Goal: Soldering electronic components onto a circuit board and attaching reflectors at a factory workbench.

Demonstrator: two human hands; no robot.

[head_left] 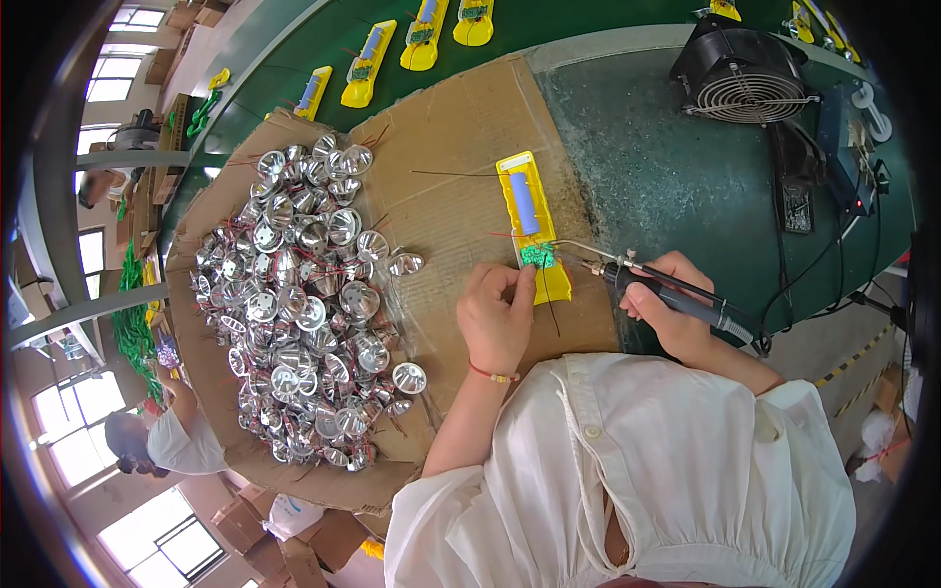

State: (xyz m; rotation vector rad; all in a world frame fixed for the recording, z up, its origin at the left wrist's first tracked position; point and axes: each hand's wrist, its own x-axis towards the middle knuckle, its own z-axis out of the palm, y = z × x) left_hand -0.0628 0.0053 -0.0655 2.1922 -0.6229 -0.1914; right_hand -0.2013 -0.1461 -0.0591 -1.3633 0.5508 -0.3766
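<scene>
A yellow plastic housing (557, 284) lies on the cardboard. It carries a blue-violet cylindrical battery cell (523, 204) and a green circuit board (537, 256); thin dark and red wires stick out from it. My left hand (498, 312) is at the board's lower left edge, thumb and forefinger pinched together; what lies between them is hidden. In my right hand (671, 302) is a soldering iron (686, 302) with a thin metal feed tube along it. Its tip points left at the board, though whether it touches cannot be made out.
A heap of shiny reflector cups (304, 314) with wires covers the cardboard sheet (441, 137) at left. More yellow housings (369, 67) lie beyond. A black fan (750, 83) and a blue soldering station (845, 147) with cables stand at right. Another person (181, 436) is far left.
</scene>
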